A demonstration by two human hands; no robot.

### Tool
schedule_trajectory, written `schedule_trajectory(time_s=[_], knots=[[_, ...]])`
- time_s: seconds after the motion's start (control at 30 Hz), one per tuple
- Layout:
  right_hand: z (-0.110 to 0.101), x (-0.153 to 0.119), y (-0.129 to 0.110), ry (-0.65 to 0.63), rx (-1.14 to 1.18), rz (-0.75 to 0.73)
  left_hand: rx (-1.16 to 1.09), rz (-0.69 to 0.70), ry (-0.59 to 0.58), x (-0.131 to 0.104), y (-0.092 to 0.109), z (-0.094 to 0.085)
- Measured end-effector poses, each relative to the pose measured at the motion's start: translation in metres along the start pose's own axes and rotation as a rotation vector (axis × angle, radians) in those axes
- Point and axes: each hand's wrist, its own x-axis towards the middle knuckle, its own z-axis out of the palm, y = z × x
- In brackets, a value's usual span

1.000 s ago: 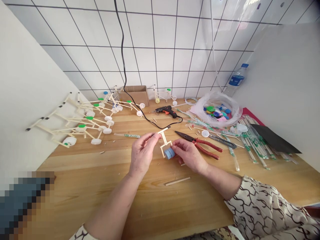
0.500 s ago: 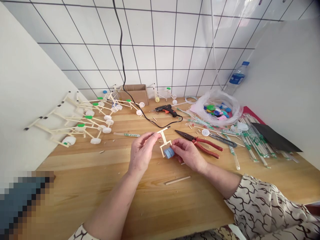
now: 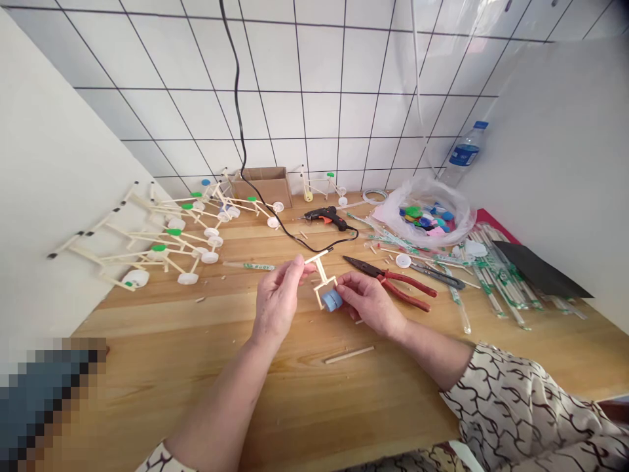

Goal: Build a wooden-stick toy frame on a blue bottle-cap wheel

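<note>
A small frame of pale wooden sticks [image 3: 322, 270] is held up over the middle of the table, its top crossbar tipped black at the right end. Two blue bottle caps [image 3: 331, 300] sit between the legs of its lower fork. My left hand [image 3: 278, 295] pinches the left end of the crossbar between thumb and fingers. On the other side, my right hand [image 3: 368, 303] grips the right fork leg beside the caps; its fingertips are partly hidden.
Red-handled pliers [image 3: 403, 282] lie right of my right hand, with a black glue gun [image 3: 327, 215] behind. Several stick models [image 3: 167, 249] stand at left. A bag of caps [image 3: 432, 213], wrapped sticks [image 3: 501, 272] and a bottle [image 3: 464, 154] are at right. A loose stick [image 3: 348, 354] lies in front.
My left thumb and fingers have shifted slightly along the crossbar's left end. The frame, the blue caps and my right hand have hardly moved.
</note>
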Motion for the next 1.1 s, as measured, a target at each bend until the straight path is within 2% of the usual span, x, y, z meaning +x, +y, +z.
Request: schedule_trajectory(time_s=[0.33, 0.63, 1.1], knots=[[-0.0007, 0.0011, 0.0012, -0.001, -0.018, -0.024, -0.031, -0.001, 0.003, 0.0017, 0.001, -0.0011], [-0.0005, 0.0014, 0.0017, 0.005, -0.033, -0.021, -0.071, 0.052, -0.043, 0.003, -0.001, -0.0021], [-0.0008, 0.0011, 0.0022, 0.0, -0.044, -0.013, -0.037, 0.062, -0.046, 0.0033, 0.0007, -0.0033]])
